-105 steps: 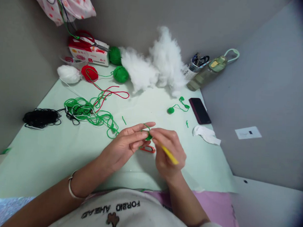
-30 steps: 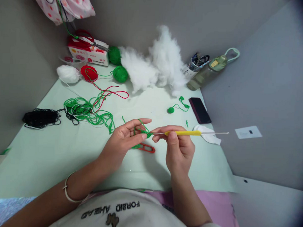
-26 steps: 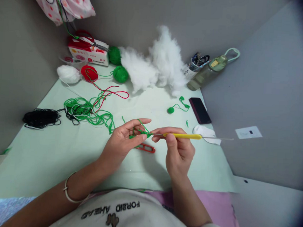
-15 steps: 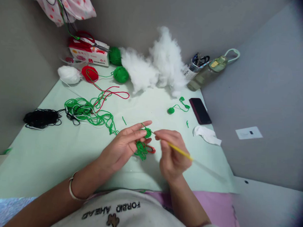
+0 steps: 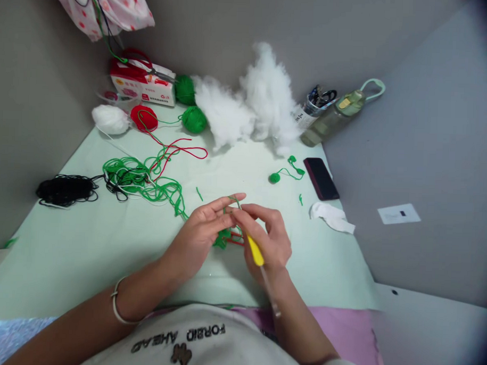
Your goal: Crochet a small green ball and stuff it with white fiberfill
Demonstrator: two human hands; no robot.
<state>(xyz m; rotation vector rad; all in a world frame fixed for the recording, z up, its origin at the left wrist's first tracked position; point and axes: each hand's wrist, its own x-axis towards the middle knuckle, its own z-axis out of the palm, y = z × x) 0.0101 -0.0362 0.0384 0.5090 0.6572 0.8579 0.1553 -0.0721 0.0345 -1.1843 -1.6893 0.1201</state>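
Note:
My right hand (image 5: 269, 239) is closed round a crochet hook (image 5: 255, 251) with a yellow grip and a clear handle end. The hook's tip meets the fingertips of my left hand (image 5: 204, 229), where a green strand runs over the raised index finger. My left thumb and fingers pinch green yarn work, now mostly hidden behind the fingers. Just below the fingertips hangs a bunch of green yarn (image 5: 222, 239). Part of a red-rimmed object (image 5: 237, 238) shows between the hands, its kind unclear.
Tangled green yarn (image 5: 127, 173) and a black yarn skein (image 5: 67, 189) lie left. Behind are red yarn (image 5: 144, 118), green balls (image 5: 194, 120), white stuffing (image 5: 270, 93), a box with scissors (image 5: 145, 86), and a bottle (image 5: 337, 116). A phone (image 5: 321, 178) and white cloth (image 5: 333, 217) lie right.
My right hand has moved left and turned, so the hook now points steeply and meets my left fingers. The round green piece visible before is now covered.

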